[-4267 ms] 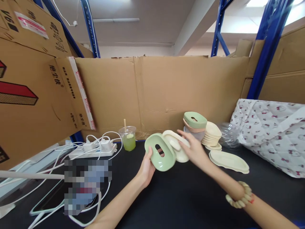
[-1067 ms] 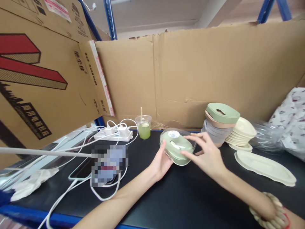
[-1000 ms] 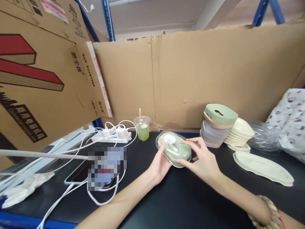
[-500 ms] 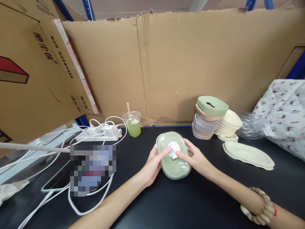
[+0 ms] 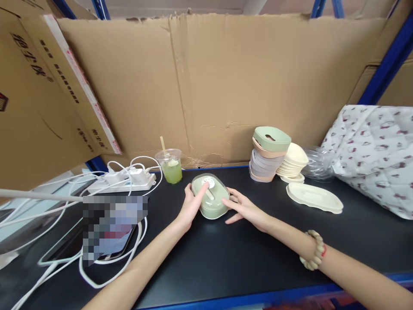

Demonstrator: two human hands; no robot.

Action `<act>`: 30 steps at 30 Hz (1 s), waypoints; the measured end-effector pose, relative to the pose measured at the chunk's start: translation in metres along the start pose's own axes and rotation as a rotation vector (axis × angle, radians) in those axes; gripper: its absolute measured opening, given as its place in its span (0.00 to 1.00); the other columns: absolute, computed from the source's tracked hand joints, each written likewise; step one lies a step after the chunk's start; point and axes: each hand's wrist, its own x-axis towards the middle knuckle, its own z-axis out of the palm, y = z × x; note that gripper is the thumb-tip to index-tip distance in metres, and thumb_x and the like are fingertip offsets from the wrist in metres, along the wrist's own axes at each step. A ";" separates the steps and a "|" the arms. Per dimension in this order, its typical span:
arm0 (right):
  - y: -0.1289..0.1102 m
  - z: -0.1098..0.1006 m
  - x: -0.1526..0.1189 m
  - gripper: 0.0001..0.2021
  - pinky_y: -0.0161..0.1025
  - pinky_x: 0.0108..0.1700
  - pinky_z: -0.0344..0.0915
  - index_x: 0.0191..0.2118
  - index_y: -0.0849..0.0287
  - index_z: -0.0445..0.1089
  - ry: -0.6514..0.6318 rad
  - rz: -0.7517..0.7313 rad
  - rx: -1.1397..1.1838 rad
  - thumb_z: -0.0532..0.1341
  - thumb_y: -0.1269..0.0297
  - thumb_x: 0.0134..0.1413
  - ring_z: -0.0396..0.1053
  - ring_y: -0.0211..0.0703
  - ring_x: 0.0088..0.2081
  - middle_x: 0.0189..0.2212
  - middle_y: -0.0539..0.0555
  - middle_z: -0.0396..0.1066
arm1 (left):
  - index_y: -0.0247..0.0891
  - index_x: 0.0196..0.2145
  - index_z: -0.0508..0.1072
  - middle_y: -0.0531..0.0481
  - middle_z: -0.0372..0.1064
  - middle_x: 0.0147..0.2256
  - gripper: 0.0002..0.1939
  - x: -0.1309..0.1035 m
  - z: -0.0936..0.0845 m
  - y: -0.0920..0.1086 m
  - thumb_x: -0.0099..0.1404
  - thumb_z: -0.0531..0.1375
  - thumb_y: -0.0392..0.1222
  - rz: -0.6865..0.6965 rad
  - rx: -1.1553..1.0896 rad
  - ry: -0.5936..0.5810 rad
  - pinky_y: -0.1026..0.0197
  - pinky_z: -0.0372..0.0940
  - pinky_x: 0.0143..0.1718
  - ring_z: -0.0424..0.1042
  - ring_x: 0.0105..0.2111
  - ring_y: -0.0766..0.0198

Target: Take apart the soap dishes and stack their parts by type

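A light-green oval box with a see-through lid and a round white sticker sits on the black table in front of me. A short pale strip or slot shows on its top. My left hand grips the box from the left, its thumb on the lid by the sticker and its other fingers down along the side. At the right edge of the box, my right hand has its fingers spread; a fingertip appears to touch the lid's edge.
Behind stands a cup of green drink. To the right are stacked green, peach and grey frames, cream trays, a flat cream piece, clear plastic lids and a patterned bag. Left lie a power strip, cables and phones.
The box has gone from tilted up in both hands to lying lower and farther off on the table. My right hand has loosened and spread its fingers. The whole view has shifted.
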 end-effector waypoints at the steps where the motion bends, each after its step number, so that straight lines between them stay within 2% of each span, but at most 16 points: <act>1: 0.003 0.002 0.003 0.38 0.40 0.34 0.75 0.61 0.60 0.49 0.001 -0.029 0.024 0.63 0.56 0.46 0.65 0.50 0.50 0.54 0.63 0.59 | 0.32 0.61 0.48 0.38 0.44 0.59 0.39 0.002 -0.002 -0.001 0.60 0.62 0.46 0.100 0.137 0.056 0.56 0.46 0.61 0.47 0.60 0.55; 3: 0.011 0.006 0.011 0.37 0.44 0.40 0.74 0.62 0.58 0.48 -0.015 -0.100 0.055 0.62 0.57 0.48 0.63 0.50 0.53 0.58 0.62 0.55 | 0.34 0.59 0.54 0.39 0.41 0.59 0.32 0.005 -0.006 -0.004 0.61 0.60 0.43 0.346 0.380 0.087 0.54 0.45 0.61 0.42 0.61 0.55; 6: 0.024 0.009 0.023 0.34 0.49 0.49 0.69 0.62 0.52 0.48 -0.040 -0.212 0.030 0.60 0.61 0.50 0.57 0.48 0.58 0.62 0.57 0.49 | 0.37 0.49 0.67 0.43 0.52 0.54 0.18 0.007 -0.010 -0.008 0.62 0.57 0.43 0.691 0.699 0.003 0.51 0.49 0.59 0.52 0.57 0.54; 9: 0.028 0.007 0.029 0.32 0.51 0.56 0.61 0.62 0.53 0.51 0.009 -0.279 -0.147 0.58 0.67 0.50 0.56 0.48 0.59 0.62 0.57 0.49 | 0.39 0.46 0.71 0.43 0.58 0.51 0.17 0.010 -0.011 -0.009 0.58 0.62 0.42 0.854 1.002 -0.120 0.49 0.47 0.59 0.55 0.54 0.50; 11: 0.025 0.003 0.026 0.31 0.51 0.59 0.54 0.60 0.56 0.55 0.061 -0.332 -0.314 0.58 0.70 0.47 0.57 0.49 0.58 0.60 0.59 0.52 | 0.41 0.51 0.68 0.42 0.56 0.54 0.22 0.014 -0.011 -0.006 0.58 0.62 0.37 0.845 1.122 -0.130 0.49 0.46 0.59 0.52 0.57 0.49; 14: 0.016 -0.004 0.017 0.28 0.52 0.60 0.52 0.56 0.59 0.60 0.092 -0.375 -0.482 0.58 0.72 0.46 0.57 0.48 0.58 0.57 0.60 0.58 | 0.41 0.55 0.65 0.42 0.51 0.57 0.24 0.018 -0.012 0.002 0.61 0.57 0.30 0.750 1.222 -0.061 0.49 0.47 0.58 0.50 0.58 0.50; 19: 0.006 -0.007 -0.006 0.24 0.53 0.60 0.52 0.53 0.59 0.62 0.045 -0.363 -0.564 0.58 0.69 0.47 0.58 0.47 0.58 0.55 0.59 0.61 | 0.36 0.58 0.61 0.38 0.50 0.57 0.28 0.021 -0.017 0.010 0.61 0.51 0.24 0.641 1.267 0.051 0.47 0.49 0.57 0.48 0.59 0.49; 22: 0.002 -0.004 -0.026 0.23 0.53 0.58 0.56 0.53 0.57 0.61 0.025 -0.437 -0.552 0.57 0.66 0.49 0.57 0.47 0.58 0.56 0.58 0.60 | 0.32 0.60 0.57 0.36 0.44 0.59 0.29 0.015 -0.015 0.007 0.61 0.52 0.26 0.636 1.267 0.105 0.46 0.48 0.58 0.43 0.61 0.47; 24: -0.006 -0.001 -0.047 0.20 0.52 0.56 0.59 0.52 0.54 0.63 0.044 -0.584 -0.545 0.57 0.63 0.51 0.59 0.46 0.57 0.54 0.55 0.62 | 0.31 0.61 0.55 0.36 0.40 0.60 0.29 -0.001 -0.010 0.003 0.62 0.53 0.30 0.664 1.258 0.118 0.47 0.47 0.59 0.41 0.61 0.47; 26: -0.019 0.002 -0.075 0.16 0.50 0.54 0.61 0.49 0.52 0.66 0.123 -0.794 -0.550 0.56 0.62 0.53 0.62 0.45 0.54 0.51 0.53 0.66 | 0.30 0.60 0.57 0.36 0.41 0.60 0.28 -0.034 -0.008 -0.005 0.63 0.55 0.36 0.768 1.234 0.099 0.48 0.51 0.58 0.42 0.61 0.47; 28: -0.028 0.002 -0.112 0.12 0.47 0.53 0.63 0.45 0.51 0.68 0.260 -1.025 -0.543 0.56 0.63 0.55 0.65 0.44 0.50 0.46 0.52 0.69 | 0.36 0.55 0.64 0.41 0.49 0.58 0.20 -0.083 -0.014 -0.019 0.65 0.52 0.39 1.034 1.174 0.049 0.50 0.58 0.53 0.52 0.58 0.51; 30: -0.021 -0.003 -0.154 0.11 0.45 0.53 0.62 0.46 0.49 0.68 0.442 -1.169 -0.497 0.55 0.65 0.57 0.65 0.42 0.49 0.46 0.51 0.68 | 0.41 0.49 0.68 0.47 0.57 0.54 0.15 -0.140 -0.028 -0.037 0.68 0.50 0.42 1.281 1.081 0.010 0.56 0.62 0.50 0.59 0.53 0.57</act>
